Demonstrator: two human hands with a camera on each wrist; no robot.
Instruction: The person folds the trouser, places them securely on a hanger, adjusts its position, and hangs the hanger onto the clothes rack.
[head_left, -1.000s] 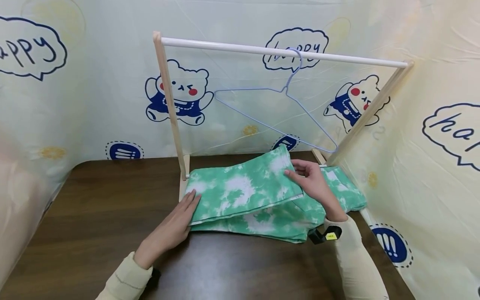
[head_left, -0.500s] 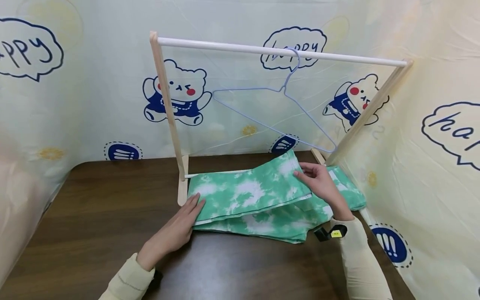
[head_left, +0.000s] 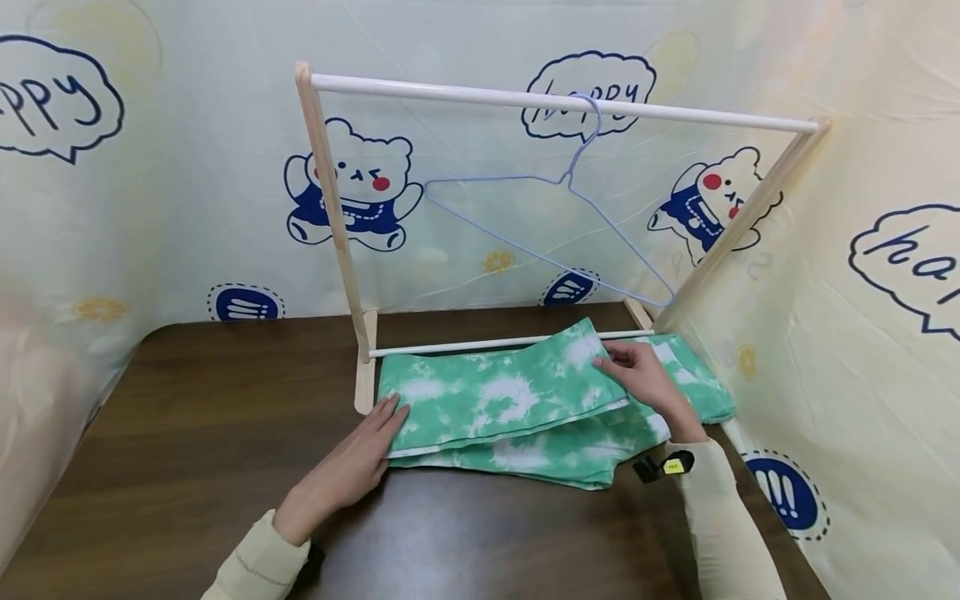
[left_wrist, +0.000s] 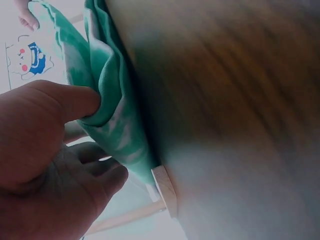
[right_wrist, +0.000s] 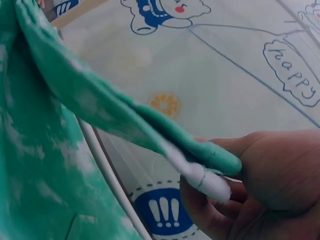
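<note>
A folded green-and-white tie-dye garment [head_left: 487, 396] lies on the dark wooden table, its upper layer raised at the right end. My right hand [head_left: 641, 375] pinches that raised end; the right wrist view shows the white-hemmed edge [right_wrist: 210, 185] between thumb and fingers. At the left end, my left hand [head_left: 360, 458] holds the fold, fingers extended over the top. The left wrist view has its thumb [left_wrist: 75, 100] tucked at the fold's front edge. More of the garment [head_left: 697, 383] spreads beneath and out to the right.
Behind the garment stands a wooden rack with a white top bar [head_left: 465, 93] and a low white rod [head_left: 465, 344]. A thin blue wire hanger [head_left: 498, 237] hangs from the bar. Printed curtains [head_left: 187, 167] surround the dark table [head_left: 187, 467].
The raised right end of the garment has come lower and slightly to the right with my right hand, uncovering the rack's low rod. My left hand has shifted slightly right, still at the left end.
</note>
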